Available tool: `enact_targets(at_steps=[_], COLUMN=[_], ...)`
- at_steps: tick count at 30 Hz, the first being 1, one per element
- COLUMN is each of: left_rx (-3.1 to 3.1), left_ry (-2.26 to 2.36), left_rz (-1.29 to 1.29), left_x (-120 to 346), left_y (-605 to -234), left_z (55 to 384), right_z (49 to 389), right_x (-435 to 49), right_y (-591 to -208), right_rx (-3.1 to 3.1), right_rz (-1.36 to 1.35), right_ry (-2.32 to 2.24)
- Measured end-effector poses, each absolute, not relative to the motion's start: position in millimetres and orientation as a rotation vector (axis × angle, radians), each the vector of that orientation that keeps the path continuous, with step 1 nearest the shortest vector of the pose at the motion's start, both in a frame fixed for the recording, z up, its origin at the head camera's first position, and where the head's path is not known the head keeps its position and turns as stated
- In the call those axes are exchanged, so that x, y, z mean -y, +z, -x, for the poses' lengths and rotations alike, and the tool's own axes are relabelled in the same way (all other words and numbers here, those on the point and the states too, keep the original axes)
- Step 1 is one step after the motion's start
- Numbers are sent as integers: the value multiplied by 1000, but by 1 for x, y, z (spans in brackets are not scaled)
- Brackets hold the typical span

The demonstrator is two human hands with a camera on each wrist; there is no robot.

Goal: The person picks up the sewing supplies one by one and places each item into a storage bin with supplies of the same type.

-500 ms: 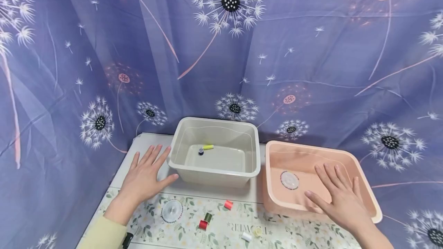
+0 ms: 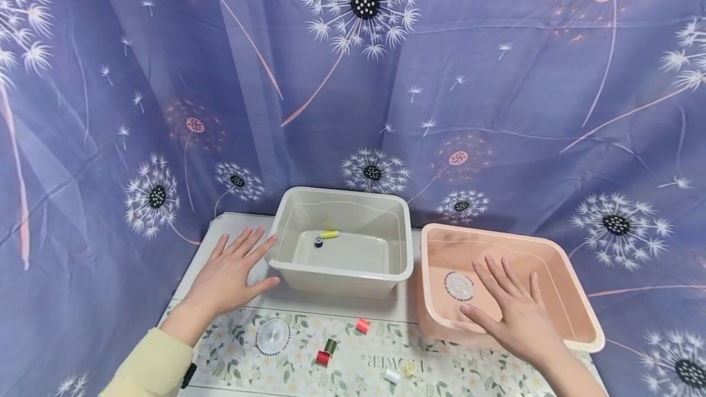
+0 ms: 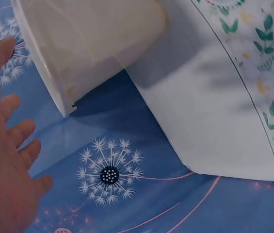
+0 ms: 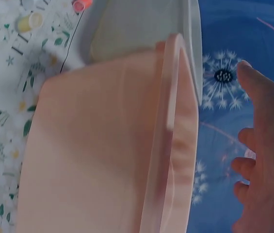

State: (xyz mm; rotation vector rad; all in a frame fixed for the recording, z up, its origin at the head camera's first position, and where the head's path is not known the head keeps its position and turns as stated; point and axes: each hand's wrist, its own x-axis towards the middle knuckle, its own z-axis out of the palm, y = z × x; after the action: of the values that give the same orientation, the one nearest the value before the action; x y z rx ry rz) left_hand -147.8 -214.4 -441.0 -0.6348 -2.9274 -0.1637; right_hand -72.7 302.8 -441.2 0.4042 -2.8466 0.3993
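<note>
The work looks partly done: two spools (image 2: 330, 234) lie in the grey bin (image 2: 336, 283), 6 o'clock; one bead-edged disc (image 2: 459, 286) in the pink bin (image 2: 491, 242), 4 o'clock. Five loose spools (image 2: 362, 326), 6 o'clock, and a second disc (image 2: 273, 337), 7 o'clock, remain on the table (image 2: 405, 306). Left hand (image 2: 226, 277) and right hand (image 2: 518, 323): fingers spread, holding nothing.

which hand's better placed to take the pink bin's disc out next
Right, most likely: the right hand is spread over the pink bin, near the disc, while the left hand is beside the grey bin, farther away.
</note>
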Motion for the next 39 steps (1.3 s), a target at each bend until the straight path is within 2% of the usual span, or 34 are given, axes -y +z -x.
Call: enact_targets(at_steps=[18,39], left_rx=[2748,2597], left_ry=[-152,-121], left_rz=[973,1150], left_x=[224,218], left_y=[-457,-475], left_z=[170,178], right_z=[76,70], right_x=[-258,-211], right_y=[-432,-435], right_rx=[2822,2842], right_rz=[-552,-666], right_ry=[451,498])
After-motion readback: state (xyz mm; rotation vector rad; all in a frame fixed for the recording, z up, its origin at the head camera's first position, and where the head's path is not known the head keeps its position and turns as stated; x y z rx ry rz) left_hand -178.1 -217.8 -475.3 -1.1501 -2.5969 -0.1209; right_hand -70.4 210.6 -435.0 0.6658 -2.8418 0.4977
